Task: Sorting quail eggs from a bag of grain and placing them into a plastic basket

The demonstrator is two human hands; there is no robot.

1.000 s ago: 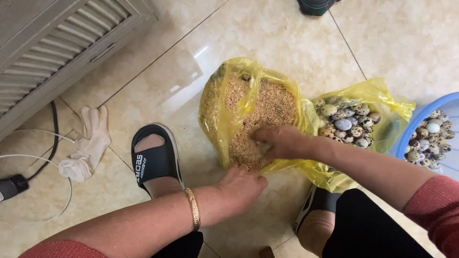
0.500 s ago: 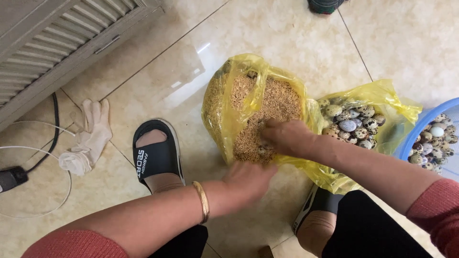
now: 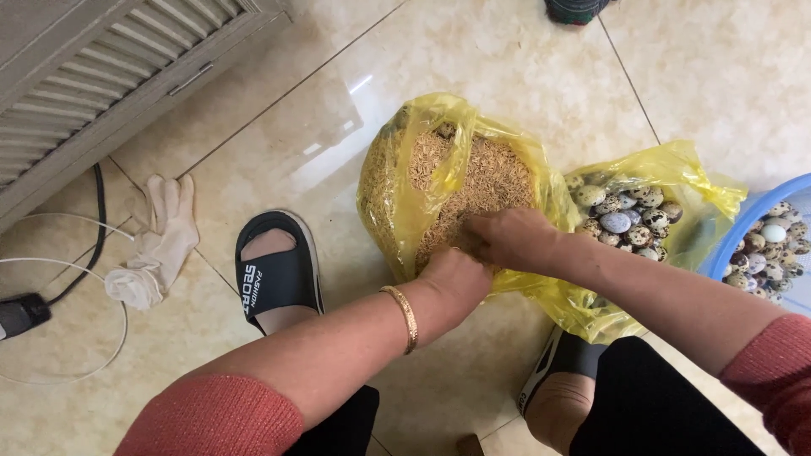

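- Left hand (image 3: 456, 283): pushed down at the near edge of the rice husk (image 3: 486, 181); fingers buried in the husk, so I cannot tell whether they are open or curled.
- Right hand (image 3: 511, 239): just beyond the left hand, touching it or nearly so; fingers bent down into the husk, tips hidden. Grip on anything below cannot be told.
- Yellow plastic bag (image 3: 397, 181): lies open on the tiled floor (image 3: 279, 160), walls folded back around the husk on the far side of both sets of fingers.
- Second yellow bag (image 3: 676, 173), just right of the right fingers, holds speckled quail eggs (image 3: 621, 221); more eggs in the blue basin (image 3: 739, 236) further right.
- Gold bangle (image 3: 404, 317) on the left wrist. Black slipper (image 3: 279, 270) left of the left fingers; white glove (image 3: 160, 236) well apart, further left, near cables.
- Risk, judged: eggs may lie hidden in the husk; hard pressing by buried fingers could crack one.
- Risk, judged: thin bag wall could tear or slump under the forearms, spilling husk onto the floor.
- Risk, judged: the right forearm passes close over the egg bag; a drop could crush shells.
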